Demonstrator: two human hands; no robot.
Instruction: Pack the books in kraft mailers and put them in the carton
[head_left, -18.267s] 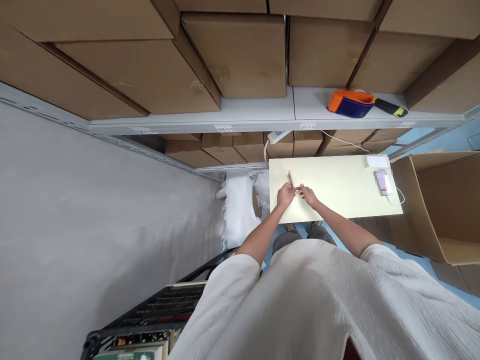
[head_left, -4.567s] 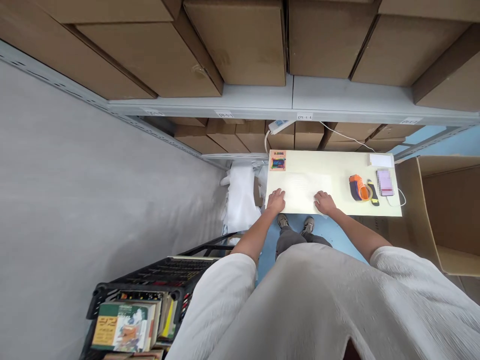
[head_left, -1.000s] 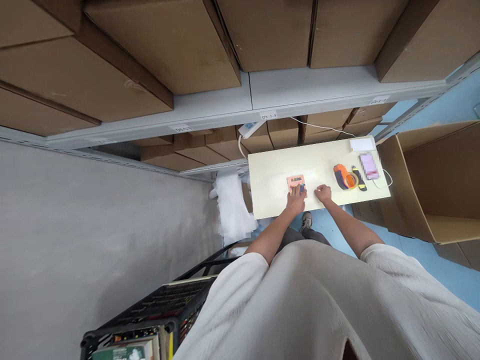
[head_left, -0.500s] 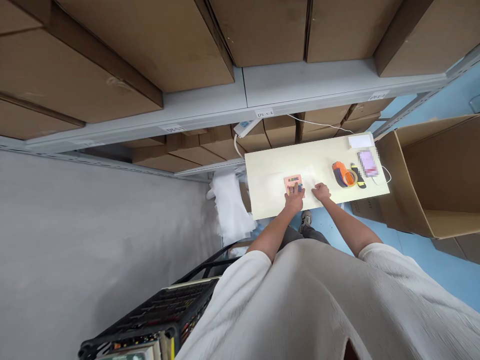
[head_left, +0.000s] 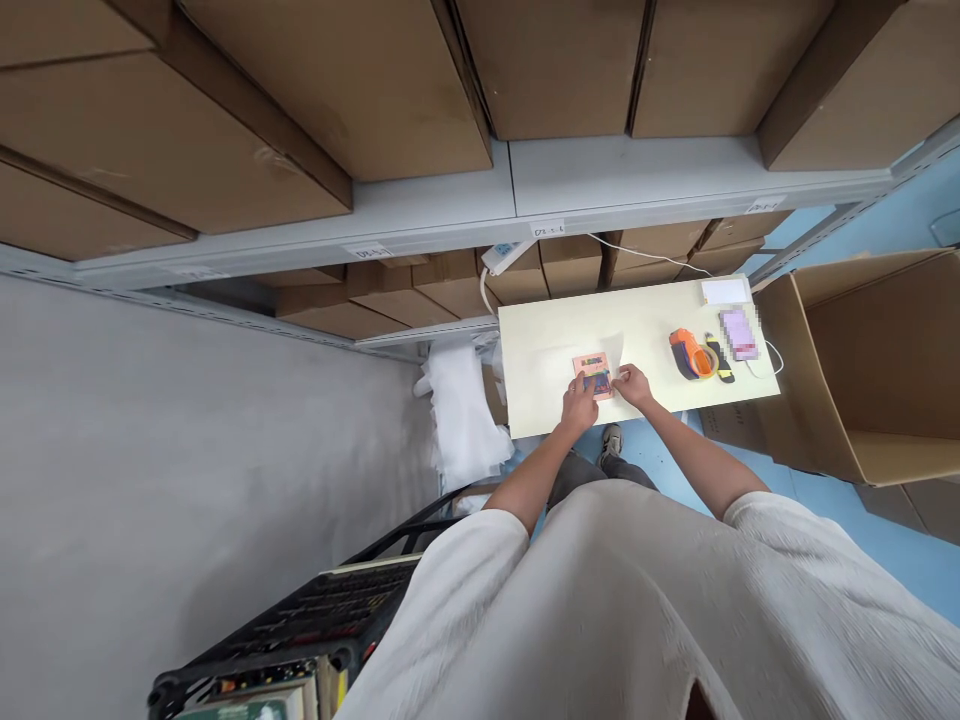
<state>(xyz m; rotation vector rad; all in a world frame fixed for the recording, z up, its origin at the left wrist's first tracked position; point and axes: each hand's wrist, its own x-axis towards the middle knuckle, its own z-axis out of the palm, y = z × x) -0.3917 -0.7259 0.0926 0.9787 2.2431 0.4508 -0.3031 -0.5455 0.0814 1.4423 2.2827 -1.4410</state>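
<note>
A small pink book (head_left: 592, 361) with a coloured picture on its cover lies on the pale work table (head_left: 547, 335). Pressing on its lower left part is my left hand (head_left: 580, 402), fingers stretched over the cover. At the book's right edge, my right hand (head_left: 632, 385) pinches a thin, pale, see-through sheet (head_left: 617, 350) that stands up beside the book. Whether this sheet is a wrapper or a page I cannot tell.
On the table's right are an orange tape dispenser (head_left: 686, 352), a black-and-yellow cutter (head_left: 720, 358), a blurred purple phone (head_left: 739, 333) and a white box (head_left: 725, 291). A large open carton (head_left: 817, 380) stands right. Shelves with cartons (head_left: 562, 70) rise ahead; a black crate (head_left: 367, 600) is lower left.
My right hand has moved left to the book's edge, and the thin sheet now stands up there. My left hand has shifted slightly down and left on the cover.
</note>
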